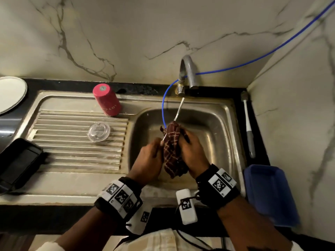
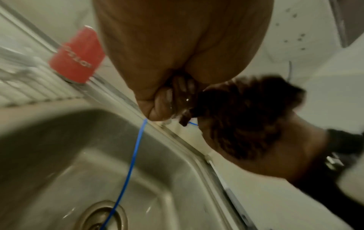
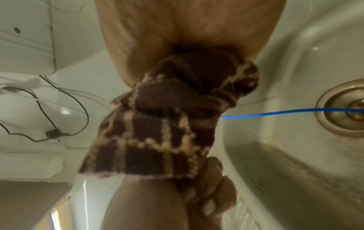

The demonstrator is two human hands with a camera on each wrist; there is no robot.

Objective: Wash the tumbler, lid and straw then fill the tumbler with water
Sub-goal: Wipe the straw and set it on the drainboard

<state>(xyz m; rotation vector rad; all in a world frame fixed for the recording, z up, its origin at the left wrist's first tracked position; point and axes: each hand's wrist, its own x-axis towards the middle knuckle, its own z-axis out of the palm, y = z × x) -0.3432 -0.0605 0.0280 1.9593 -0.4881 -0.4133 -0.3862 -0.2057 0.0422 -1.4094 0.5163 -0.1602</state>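
Head view, left to right. I see a white round plate (image 1: 10, 95) at the far left edge of the black table (image 1: 261, 160), and a black rectangular device (image 1: 18, 160) below it. On the ribbed steel drainboard (image 1: 78, 151) lies the clear round plastic lid (image 1: 98, 132). Behind it, on the sink's back ledge, the pink cylindrical tumbler (image 1: 107, 100) stands upside down, base upward.

Over the steel sink basin (image 1: 213, 127) I hold both hands close together, wrists bent down, knuckles up. My left hand (image 1: 147, 161) has its grip clenched, fingertips pinching the lower end of the thin clear straw (image 1: 178, 111), which slants up toward the grey curved metal tap (image 1: 187, 73). My right hand (image 1: 194, 153) has its grip wrapped round a dark maroon checked cloth (image 1: 172, 151), bunched about the straw's middle, its loose end hanging between the wrists. In the right wrist view the cloth (image 3: 167, 124) fills the palm; in the left wrist view the left fingers (image 2: 163, 102) curl tight beside it.

A thin blue hose (image 1: 164, 107) runs from the wall past the tap down to the basin's drain. At right, a white-and-grey brush (image 1: 248, 124) lies on the table, with a blue plastic tray (image 1: 268, 194) nearer me.
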